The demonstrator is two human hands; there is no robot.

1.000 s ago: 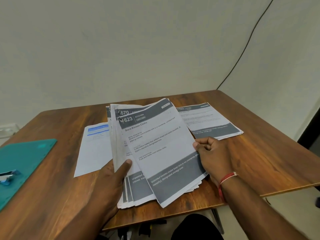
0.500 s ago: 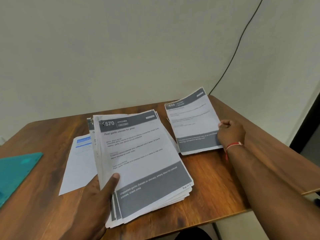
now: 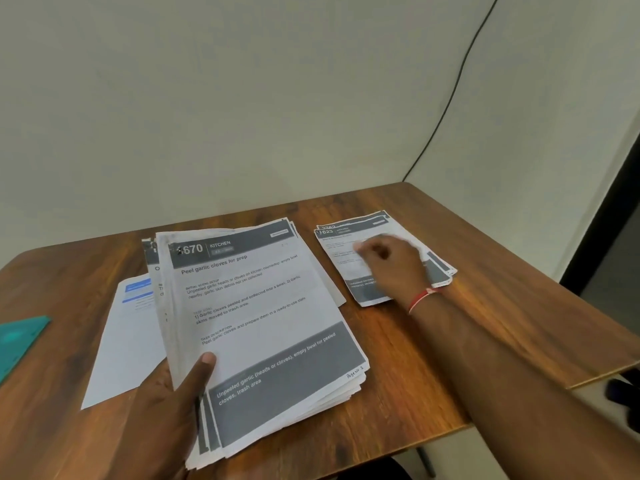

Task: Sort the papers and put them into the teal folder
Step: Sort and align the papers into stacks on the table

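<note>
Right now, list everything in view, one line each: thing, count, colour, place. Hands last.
large paper stack: one, white with grey bands, table centre, top sheet numbered 670
small pile: one, at least two sheets, white and grey, right of the large stack, top sheet numbered 623
loose sheet: one, white with blue header, left of the large stack, partly under it
teal folder: one, teal, table's left edge, cut off by the frame
table: one, brown wood
cable: one, black, down the wall corner
bracelet: one, red, right wrist
left hand: grips the large stack's near left corner, thumb on top
right hand: blurred, on the small pile
</note>
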